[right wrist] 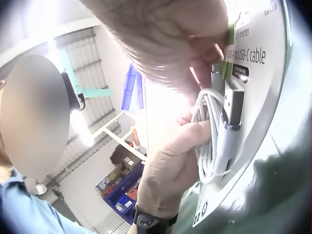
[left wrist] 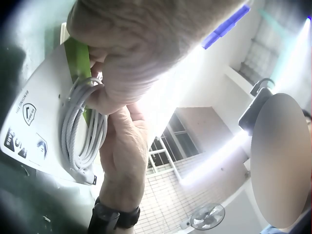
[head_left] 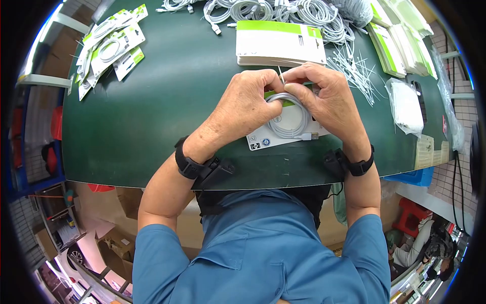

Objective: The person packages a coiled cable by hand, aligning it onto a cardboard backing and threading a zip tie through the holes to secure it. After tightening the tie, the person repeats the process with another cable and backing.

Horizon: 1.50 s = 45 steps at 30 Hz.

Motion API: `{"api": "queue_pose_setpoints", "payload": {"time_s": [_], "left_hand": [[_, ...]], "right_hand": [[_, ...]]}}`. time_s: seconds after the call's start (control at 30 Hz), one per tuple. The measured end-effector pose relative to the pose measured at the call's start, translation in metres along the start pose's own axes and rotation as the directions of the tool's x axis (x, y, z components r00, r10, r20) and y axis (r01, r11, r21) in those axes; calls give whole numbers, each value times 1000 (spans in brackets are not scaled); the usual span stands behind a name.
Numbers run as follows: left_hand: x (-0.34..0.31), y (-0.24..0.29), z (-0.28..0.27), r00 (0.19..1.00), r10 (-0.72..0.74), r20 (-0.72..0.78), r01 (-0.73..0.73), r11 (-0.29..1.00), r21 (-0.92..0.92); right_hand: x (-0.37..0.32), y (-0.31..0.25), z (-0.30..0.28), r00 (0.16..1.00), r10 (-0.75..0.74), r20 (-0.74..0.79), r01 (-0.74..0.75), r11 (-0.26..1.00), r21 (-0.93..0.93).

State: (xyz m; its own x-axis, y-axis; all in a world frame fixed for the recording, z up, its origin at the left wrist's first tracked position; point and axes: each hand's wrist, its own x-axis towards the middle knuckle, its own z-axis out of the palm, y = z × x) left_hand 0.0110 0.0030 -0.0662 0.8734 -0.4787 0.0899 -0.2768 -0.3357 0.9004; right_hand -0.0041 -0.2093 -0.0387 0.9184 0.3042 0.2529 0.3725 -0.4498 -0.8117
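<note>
A coiled white cable (head_left: 306,117) lies against a white and green card (head_left: 268,139) near the table's front edge. The left hand (head_left: 248,101) pinches at the coil's top, its thumb over the cable. Opposite it, the right hand (head_left: 326,96) holds a thin white tie (head_left: 281,75) between thumb and index finger, the fingertips of both hands nearly meeting. In the left wrist view the coil (left wrist: 73,131) stands in front of the card's printed face. The right wrist view shows the cable's USB plug (right wrist: 234,105) beside the coil.
Behind the hands is a stack of cards (head_left: 278,43). Loose white ties (head_left: 354,73) lie to its right, coiled cables (head_left: 253,11) along the back. Carded cables (head_left: 109,50) are piled at the left, more cards (head_left: 400,48) and a white packet (head_left: 406,106) at the right.
</note>
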Motion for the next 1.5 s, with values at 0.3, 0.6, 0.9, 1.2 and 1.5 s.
{"api": "queue_pose_setpoints", "payload": {"time_s": [0.3, 0.6, 0.9, 1.2, 1.5], "left_hand": [[1, -5, 2, 996, -81, 45, 82, 996, -23], [2, 7, 1, 999, -32, 17, 33, 998, -58], [3, 23, -5, 999, -40, 8, 41, 989, -142], [2, 27, -6, 1000, -9, -26, 6, 993, -121], [1, 23, -3, 999, -50, 7, 50, 990, -131]], "right_hand": [[0, 3, 11, 1000, 17, -25, -19, 996, -85], [1, 8, 13, 962, -241, -130, 203, 946, -253], [11, -6, 7, 906, -379, -189, 303, 892, -337], [15, -2, 8, 878, -421, -226, 337, 882, -330], [12, -2, 10, 911, -353, -213, 280, 909, -309]]}}
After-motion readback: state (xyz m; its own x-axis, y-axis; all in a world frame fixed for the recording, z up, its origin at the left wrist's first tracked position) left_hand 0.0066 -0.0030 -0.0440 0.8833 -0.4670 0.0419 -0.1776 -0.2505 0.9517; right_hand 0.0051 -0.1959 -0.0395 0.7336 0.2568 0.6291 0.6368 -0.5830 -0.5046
